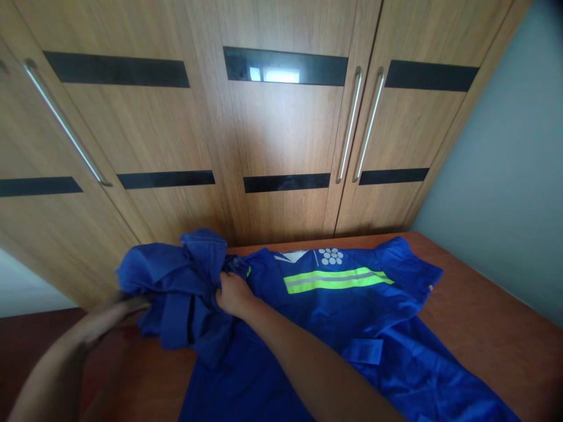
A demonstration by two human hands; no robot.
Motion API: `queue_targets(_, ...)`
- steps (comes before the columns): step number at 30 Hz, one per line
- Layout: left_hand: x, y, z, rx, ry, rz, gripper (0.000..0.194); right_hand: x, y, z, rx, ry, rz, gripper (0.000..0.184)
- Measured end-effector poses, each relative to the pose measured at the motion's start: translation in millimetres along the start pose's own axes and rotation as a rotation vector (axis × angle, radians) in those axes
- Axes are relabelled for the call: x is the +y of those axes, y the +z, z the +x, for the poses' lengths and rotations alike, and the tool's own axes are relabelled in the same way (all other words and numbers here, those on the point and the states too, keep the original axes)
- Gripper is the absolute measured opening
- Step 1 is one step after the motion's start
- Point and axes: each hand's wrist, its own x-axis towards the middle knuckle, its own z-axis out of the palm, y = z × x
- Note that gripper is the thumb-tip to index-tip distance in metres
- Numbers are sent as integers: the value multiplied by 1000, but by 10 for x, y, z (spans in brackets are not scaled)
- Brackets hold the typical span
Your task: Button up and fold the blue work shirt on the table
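Note:
A blue work jacket [316,316] with a yellow-green and grey reflective stripe and a white printed mark lies spread over the surface. On its left side is a raised, crumpled bundle of blue cloth [176,269]; I cannot tell whether it belongs to the same garment. My right hand [233,293] is closed on the bundle's right side, its fingertips hidden in the folds. At the bundle's lower left edge is my left hand [114,316], smeared by motion, so its grip does not show.
The garment lies on a reddish-brown surface [475,316]. Right behind it stands a wooden wardrobe [281,129] with dark inlaid strips and long metal handles [352,123]. A pale wall [505,176] closes off the right side.

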Motion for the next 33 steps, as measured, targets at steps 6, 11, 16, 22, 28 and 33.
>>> queue_targets(6, 586, -13, -186, 516, 167, 296, 56, 117, -42, -131, 82, -41, 35, 37)
queue_targets(11, 1034, 736, -377, 250, 451, 431, 64, 377, -339, -485, 255, -72, -52, 32)
queue_targets(16, 541, 1108, -75, 100, 384, 257, 74, 564, -494, -822, 103, -103, -394, 63)
queue_targets(22, 322, 1005, 43, 91, 362, 129, 70, 658, -527, -788, 62, -21, -508, 23)
queue_targets(28, 319, 1005, 22, 128, 378, 145, 64, 1039, -735, -835, 150, 106, -428, 23)
queue_targets(33, 344, 1119, 36, 112, 433, 228, 68, 1227, -949, -942, 202, 174, -361, 25)
